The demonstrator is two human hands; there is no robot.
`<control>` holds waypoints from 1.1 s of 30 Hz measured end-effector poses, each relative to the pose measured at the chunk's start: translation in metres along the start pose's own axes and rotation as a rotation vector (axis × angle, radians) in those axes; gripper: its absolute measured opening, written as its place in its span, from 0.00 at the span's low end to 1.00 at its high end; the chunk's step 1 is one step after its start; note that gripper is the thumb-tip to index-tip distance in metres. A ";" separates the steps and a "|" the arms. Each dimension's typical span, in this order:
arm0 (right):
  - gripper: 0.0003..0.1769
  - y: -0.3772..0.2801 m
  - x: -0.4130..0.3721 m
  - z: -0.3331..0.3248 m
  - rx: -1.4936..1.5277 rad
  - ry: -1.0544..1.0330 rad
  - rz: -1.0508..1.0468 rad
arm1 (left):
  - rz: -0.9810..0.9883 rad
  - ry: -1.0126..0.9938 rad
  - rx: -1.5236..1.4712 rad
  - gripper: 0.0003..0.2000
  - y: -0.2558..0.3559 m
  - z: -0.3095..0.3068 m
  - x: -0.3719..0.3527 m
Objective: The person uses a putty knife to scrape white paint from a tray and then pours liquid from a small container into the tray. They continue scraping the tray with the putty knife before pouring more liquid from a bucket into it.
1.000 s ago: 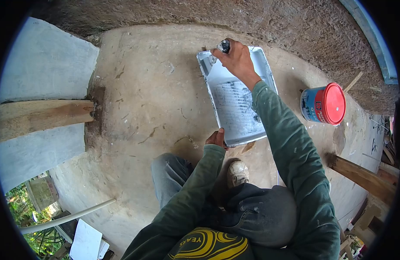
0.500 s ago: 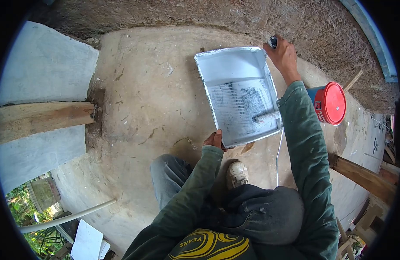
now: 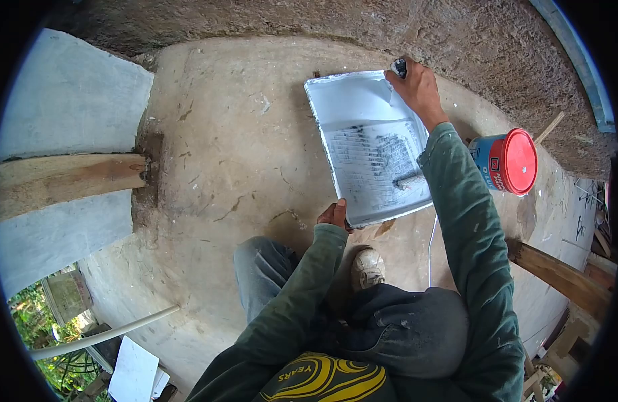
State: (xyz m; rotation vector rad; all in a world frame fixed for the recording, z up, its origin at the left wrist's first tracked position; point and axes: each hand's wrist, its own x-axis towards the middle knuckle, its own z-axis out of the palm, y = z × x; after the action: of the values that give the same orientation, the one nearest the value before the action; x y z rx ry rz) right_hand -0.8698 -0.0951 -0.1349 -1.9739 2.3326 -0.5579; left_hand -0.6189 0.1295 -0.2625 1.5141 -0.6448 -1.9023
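A paint tray (image 3: 362, 194) with white paint in its deep far end and a ribbed, dark-smeared slope lies on the floor. My left hand (image 3: 335, 214) grips the tray's near left corner, thumb over the rim. At the far right corner, my right hand (image 3: 416, 87) is closed around a small dark, paint-marked object (image 3: 399, 67), too small to name. A roller (image 3: 409, 179) rests on the ribbed slope, partly hidden by my right sleeve.
A blue bucket with a red lid (image 3: 520, 161) lies to the right, a wooden stick behind it. Wooden beams stand at left (image 3: 68, 181) and right (image 3: 560, 275). A rough wall (image 3: 289, 20) runs along the back. A pale pipe (image 3: 114, 338) is at lower left.
My right hand has moved left with the dark object, over the tray's far right corner. More of the bucket's side shows. My left hand has barely moved.
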 end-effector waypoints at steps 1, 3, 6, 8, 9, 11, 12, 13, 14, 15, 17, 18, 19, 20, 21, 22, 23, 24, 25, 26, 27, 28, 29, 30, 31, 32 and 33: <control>0.24 -0.005 -0.001 0.001 0.000 0.000 -0.003 | 0.001 0.001 -0.002 0.31 0.002 0.001 -0.001; 0.24 -0.017 -0.003 0.002 0.037 -0.018 -0.024 | -0.004 0.000 -0.011 0.31 0.008 0.003 -0.005; 0.24 -0.032 -0.004 0.003 0.074 -0.043 -0.041 | -0.010 -0.001 0.080 0.31 0.018 0.003 -0.009; 0.23 -0.040 -0.004 0.006 0.108 -0.020 -0.087 | -0.009 -0.002 0.106 0.31 0.018 0.002 -0.009; 0.23 -0.044 -0.004 0.007 0.107 -0.021 -0.088 | -0.007 -0.003 0.134 0.31 0.018 0.002 -0.009; 0.21 -0.052 -0.005 0.011 0.170 0.003 -0.093 | -0.002 0.002 0.146 0.31 0.019 0.002 -0.009; 0.21 -0.058 -0.005 0.010 0.170 0.003 -0.094 | 0.005 0.006 0.160 0.31 0.019 0.002 -0.009; 0.21 -0.063 -0.005 0.008 0.180 -0.030 -0.078 | 0.003 0.006 0.159 0.31 0.016 0.002 -0.008; 0.22 -0.068 -0.005 0.007 0.190 -0.063 -0.062 | -0.020 -0.003 0.098 0.30 0.011 0.001 -0.005; 0.22 -0.072 -0.005 0.009 0.189 -0.064 -0.062 | -0.043 -0.012 0.036 0.29 0.011 0.001 -0.005; 0.21 -0.079 -0.004 0.011 0.204 -0.055 -0.089 | -0.048 -0.017 0.058 0.29 0.010 0.000 -0.004; 0.21 -0.082 -0.004 0.013 0.205 -0.056 -0.089 | -0.052 -0.022 0.081 0.28 0.010 0.000 -0.003; 0.21 -0.084 -0.004 0.014 0.229 -0.070 -0.085 | -0.053 -0.021 0.080 0.28 0.010 -0.001 -0.003; 0.21 -0.086 -0.003 0.014 0.252 -0.084 -0.082 | -0.047 -0.015 0.089 0.28 0.010 -0.001 -0.003; 0.21 -0.090 -0.004 0.014 0.251 -0.085 -0.082 | -0.042 -0.010 0.097 0.28 0.008 -0.001 -0.002; 0.21 -0.092 -0.004 0.014 0.252 -0.085 -0.086 | -0.044 -0.010 0.097 0.28 0.006 -0.001 -0.001; 0.20 -0.095 -0.005 0.013 0.253 -0.084 -0.091 | -0.045 -0.019 0.090 0.27 0.005 -0.002 0.000; 0.20 -0.095 -0.005 0.016 0.253 -0.085 -0.090 | -0.046 -0.027 0.083 0.27 0.004 -0.002 0.001; 0.21 -0.096 -0.005 0.020 0.274 -0.070 -0.109 | -0.046 -0.027 0.083 0.27 0.003 -0.002 0.001; 0.22 -0.096 -0.005 0.024 0.296 -0.055 -0.127 | -0.043 -0.019 0.075 0.27 0.003 -0.001 0.001; 0.22 -0.099 -0.005 0.023 0.296 -0.055 -0.126 | -0.040 -0.011 0.067 0.27 0.003 -0.001 0.000; 0.22 -0.102 -0.006 0.023 0.294 -0.062 -0.127 | -0.040 -0.012 0.068 0.27 0.003 -0.001 0.000; 0.22 -0.105 -0.007 0.022 0.292 -0.070 -0.129 | -0.043 -0.012 0.075 0.26 0.004 -0.001 0.000; 0.22 -0.107 -0.007 0.022 0.292 -0.069 -0.128 | -0.046 -0.011 0.082 0.26 0.005 -0.001 0.000; 0.22 -0.110 -0.007 0.022 0.299 -0.092 -0.123 | -0.046 -0.011 0.083 0.26 0.007 -0.001 -0.001; 0.22 -0.112 -0.008 0.021 0.306 -0.115 -0.118 | -0.051 -0.008 0.091 0.26 0.008 0.000 -0.002; 0.22 -0.114 -0.008 0.021 0.306 -0.115 -0.118 | -0.056 -0.005 0.100 0.26 0.010 0.000 -0.003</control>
State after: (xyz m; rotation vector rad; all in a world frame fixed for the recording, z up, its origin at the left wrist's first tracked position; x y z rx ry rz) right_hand -0.7553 -0.1072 -0.1233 -1.9498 1.9398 -0.7373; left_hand -0.6171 0.1247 -0.2533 1.6055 -0.7156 -1.9416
